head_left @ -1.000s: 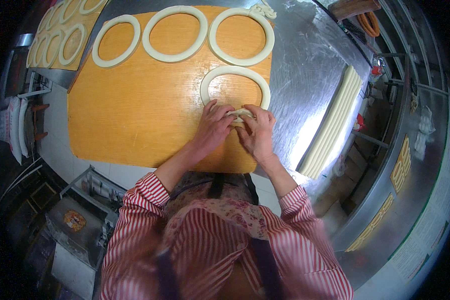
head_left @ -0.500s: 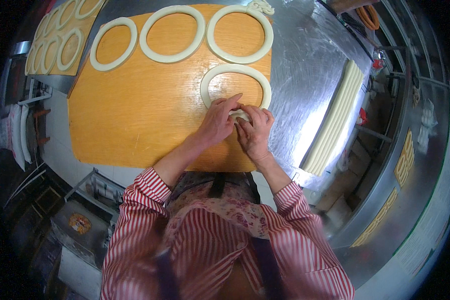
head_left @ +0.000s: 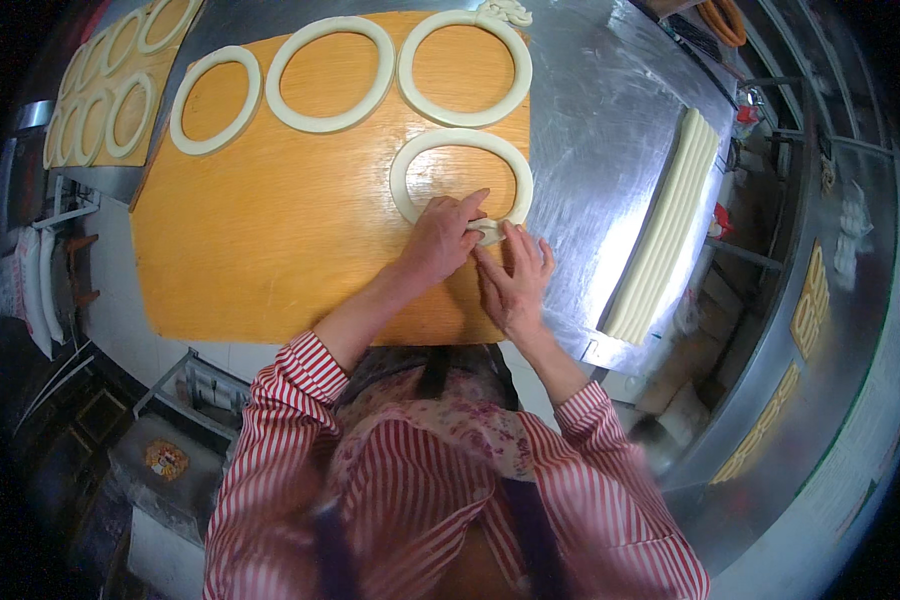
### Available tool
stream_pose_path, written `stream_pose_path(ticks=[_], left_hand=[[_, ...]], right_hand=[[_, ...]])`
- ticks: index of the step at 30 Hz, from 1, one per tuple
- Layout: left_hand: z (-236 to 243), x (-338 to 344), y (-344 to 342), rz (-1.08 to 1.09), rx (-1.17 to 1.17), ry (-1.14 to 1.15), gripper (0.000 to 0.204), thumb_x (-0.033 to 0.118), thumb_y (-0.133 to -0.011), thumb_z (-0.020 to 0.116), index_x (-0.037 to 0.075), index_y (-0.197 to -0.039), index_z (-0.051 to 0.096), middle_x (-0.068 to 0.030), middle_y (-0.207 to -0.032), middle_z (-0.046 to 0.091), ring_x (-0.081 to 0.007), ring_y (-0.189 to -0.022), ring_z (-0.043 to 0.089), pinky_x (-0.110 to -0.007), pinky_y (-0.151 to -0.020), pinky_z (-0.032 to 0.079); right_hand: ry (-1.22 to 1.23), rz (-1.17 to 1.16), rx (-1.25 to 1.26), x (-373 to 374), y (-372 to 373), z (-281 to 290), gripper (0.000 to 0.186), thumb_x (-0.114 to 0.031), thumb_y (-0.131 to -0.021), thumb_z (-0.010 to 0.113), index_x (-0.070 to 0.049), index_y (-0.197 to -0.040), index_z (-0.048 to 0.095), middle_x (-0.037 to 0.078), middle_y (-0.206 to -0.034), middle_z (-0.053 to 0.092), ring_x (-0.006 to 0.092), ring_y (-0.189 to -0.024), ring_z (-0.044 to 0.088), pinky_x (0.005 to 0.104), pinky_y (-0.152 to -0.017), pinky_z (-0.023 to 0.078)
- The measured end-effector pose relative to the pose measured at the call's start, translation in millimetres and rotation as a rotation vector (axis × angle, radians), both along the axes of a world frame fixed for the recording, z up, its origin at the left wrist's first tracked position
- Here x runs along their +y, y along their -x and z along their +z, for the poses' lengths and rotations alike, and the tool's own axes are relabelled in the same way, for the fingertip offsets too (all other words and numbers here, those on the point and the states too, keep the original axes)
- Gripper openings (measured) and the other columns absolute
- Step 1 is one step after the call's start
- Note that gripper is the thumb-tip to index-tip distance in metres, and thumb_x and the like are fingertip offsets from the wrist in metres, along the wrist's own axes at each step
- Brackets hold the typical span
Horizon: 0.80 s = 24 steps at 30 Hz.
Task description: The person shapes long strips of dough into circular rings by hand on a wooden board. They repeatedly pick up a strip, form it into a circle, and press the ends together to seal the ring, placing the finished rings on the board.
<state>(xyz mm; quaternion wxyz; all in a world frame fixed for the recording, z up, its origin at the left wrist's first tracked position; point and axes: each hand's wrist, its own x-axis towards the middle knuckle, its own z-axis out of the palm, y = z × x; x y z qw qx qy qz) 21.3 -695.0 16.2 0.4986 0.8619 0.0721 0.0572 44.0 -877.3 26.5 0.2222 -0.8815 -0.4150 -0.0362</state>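
Observation:
A pale dough ring [head_left: 402, 180] lies on the wooden board [head_left: 270, 250], its near edge in front of me and the seam there pinched and uneven. My left hand [head_left: 444, 236] is closed on that seam, with one finger stretched across the ring's inside. Beside it, my right hand [head_left: 516, 285] has its fingers apart, the fingertips at the dough's near right edge. Part of the seam is hidden under my fingers.
More dough rings [head_left: 217, 98] lie along the board's far side, with a dough scrap [head_left: 505, 12] by the far right one. On the metal table [head_left: 590, 150] to the right are several long dough strips [head_left: 665, 230]. A second board [head_left: 160, 60] with rings stands far left.
My right hand has loosened from the seam, its fingers spreading and drawing slightly toward me. My left hand stays on the dough. The whole view has shifted slightly.

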Motion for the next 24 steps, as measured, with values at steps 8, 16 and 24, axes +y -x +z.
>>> stream_pose_path(ticks=[8, 16, 24], left_hand=[[-21.1, -0.9, 33.3, -0.199, -0.306, -0.235, 0.044, 0.010, -0.090, 0.063, 0.000, -0.132, 0.057, -0.0191, -0.121, 0.065, -0.0369, -0.115, 0.059, -0.049, -0.101, 0.046], [-27.3, -3.3, 47.4, -0.231, -0.337, -0.502, 0.052, 0.014, -0.094, 0.060, -0.004, -0.141, 0.047, -0.0203, -0.147, 0.048, -0.0367, -0.140, 0.042, -0.048, -0.117, 0.031], [-2.9, 69.2, -30.3, 0.337, 0.154, -0.406, 0.031, 0.002, -0.083, 0.072, -0.003, -0.109, 0.057, -0.0174, -0.116, 0.060, -0.0290, -0.107, 0.059, -0.038, -0.089, 0.049]], right_hand=[[-0.208, -0.290, 0.208, -3.0, -51.6, 7.4, 0.035, -0.010, -0.088, 0.069, -0.001, -0.122, 0.066, 0.020, -0.130, 0.060, 0.0362, -0.117, 0.056, 0.0437, -0.100, 0.044], [0.000, -0.369, 0.353, 43.6, -120.3, 4.9, 0.044, -0.023, -0.079, 0.078, 0.002, -0.115, 0.069, 0.020, -0.119, 0.063, 0.0351, -0.109, 0.060, 0.0428, -0.093, 0.049], [0.103, -0.447, 0.476, 66.5, -123.6, 21.8, 0.035, -0.016, -0.077, 0.076, 0.001, -0.107, 0.068, 0.014, -0.089, 0.070, 0.0304, -0.079, 0.068, 0.0399, -0.074, 0.054]])
